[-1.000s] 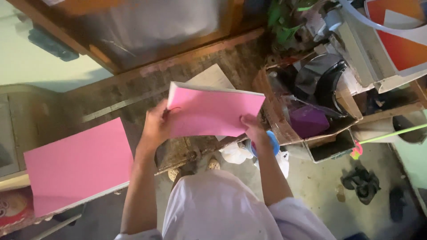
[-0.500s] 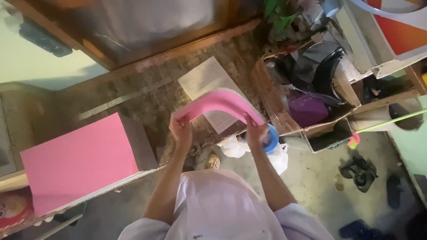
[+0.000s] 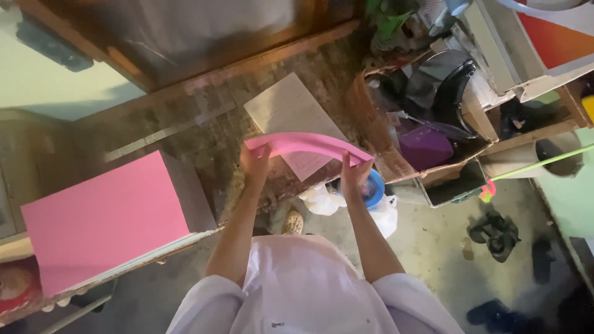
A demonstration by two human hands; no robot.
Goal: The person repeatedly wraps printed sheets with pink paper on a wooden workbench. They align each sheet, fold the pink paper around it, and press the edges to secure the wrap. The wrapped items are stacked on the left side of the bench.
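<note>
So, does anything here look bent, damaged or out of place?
Yes. The pink paper sheet arches upward, bowed between the left hand and right hand. No tear shows. The cardboard box of dark items looks cluttered.

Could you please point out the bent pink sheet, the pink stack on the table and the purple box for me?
bent pink sheet (image 3: 309, 144), head view, middle of its arched top.
pink stack (image 3: 105, 219), head view, centre of its top face.
purple box (image 3: 425, 147), head view, its lid.
</note>
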